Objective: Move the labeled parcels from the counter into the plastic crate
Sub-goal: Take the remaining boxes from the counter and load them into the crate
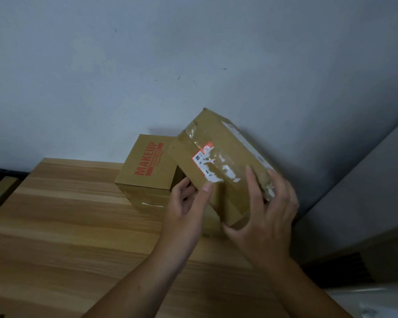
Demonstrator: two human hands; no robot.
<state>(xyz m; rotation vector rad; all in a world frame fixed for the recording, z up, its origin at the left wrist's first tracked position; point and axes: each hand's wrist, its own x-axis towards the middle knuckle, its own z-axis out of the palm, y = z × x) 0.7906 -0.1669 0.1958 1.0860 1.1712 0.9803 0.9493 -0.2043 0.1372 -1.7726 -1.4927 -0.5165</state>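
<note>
2 hands, left hand (186, 203) and right hand (264, 210), fingers curled, grip a tilted taped parcel (218, 161) above the counter (67, 214), apparently lifting it.

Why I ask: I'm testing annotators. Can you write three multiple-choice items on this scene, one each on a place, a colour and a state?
1. Where does the MAKEUP box stand?
A. on the wooden counter, by the wall
B. in a crate
C. on the floor

2. What colour is the lettering on that box?
A. blue
B. red
C. green

3. How is the taped parcel held?
A. lying flat, untouched
B. gripped by the left hand and the right hand, tilted
C. pinched by one hand only

Key: 1 A, the box sits on the wood with the wall just behind it; 2 B, the print is red; 3 B, both hands grip the parcel's near end and it slants.
</note>
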